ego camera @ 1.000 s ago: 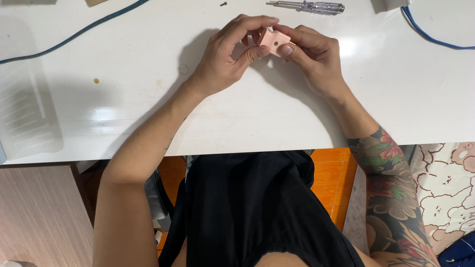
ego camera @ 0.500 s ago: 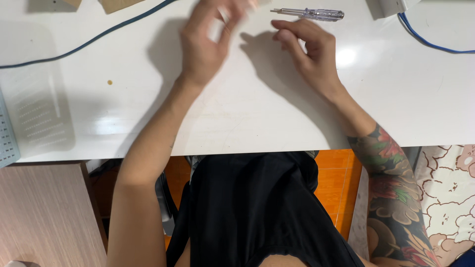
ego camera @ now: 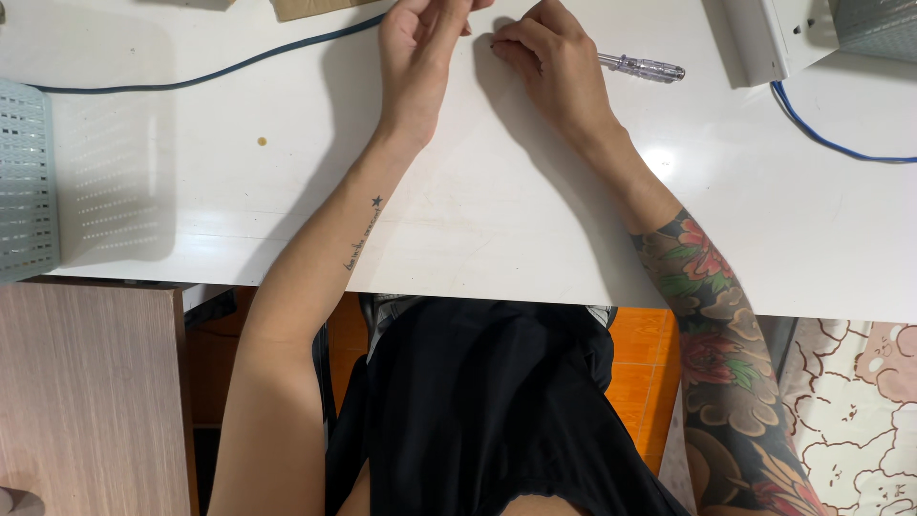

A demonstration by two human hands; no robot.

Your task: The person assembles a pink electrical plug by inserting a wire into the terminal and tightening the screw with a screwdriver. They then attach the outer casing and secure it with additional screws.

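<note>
My left hand [ego camera: 420, 53] is raised over the far edge of the white table [ego camera: 497, 220]. Its fingertips run out of the top of the view, so what they hold is hidden. Close beside it, my right hand [ego camera: 552, 59] rests on the table with the fingers curled inward. It lies over the shaft of a screwdriver whose clear handle [ego camera: 642, 68] sticks out to the right. I cannot tell whether the fingers grip the shaft. No small part shows between the hands.
A dark cable [ego camera: 191, 78] crosses the table's far left. A pale perforated basket [ego camera: 24, 182] stands at the left edge. A white box [ego camera: 776, 38] and a blue cable [ego camera: 829, 141] lie at the far right. A wooden surface [ego camera: 86, 401] is at lower left.
A second ago both hands pinched a small pinkish piece together. The hands have since parted and sit higher in view; the piece is out of sight and the right hand now covers the screwdriver's shaft.
</note>
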